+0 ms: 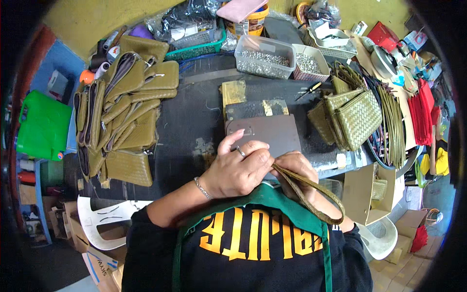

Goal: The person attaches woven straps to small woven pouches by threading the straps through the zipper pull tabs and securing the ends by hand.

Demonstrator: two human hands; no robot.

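Close in front of my chest, my two hands meet at the end of an olive leather strap [318, 192]. My left hand [239, 166], with a ring and a bracelet, has its fingers pinched at that end, and the index finger is raised. My right hand [297, 168] is closed round the strap, which loops back over the wrist. The exact spot between the fingertips is hidden. Just beyond the hands, a flat brown board [272, 131] lies on the dark worktable [189, 112].
Olive woven pouches [126, 107] are piled on the left, with more woven pouches [357, 117] on the right beside a bundle of straps [396, 129]. A clear bin [265, 57] of small metal parts stands at the back. A small screwdriver-like tool [310, 90] lies near it.
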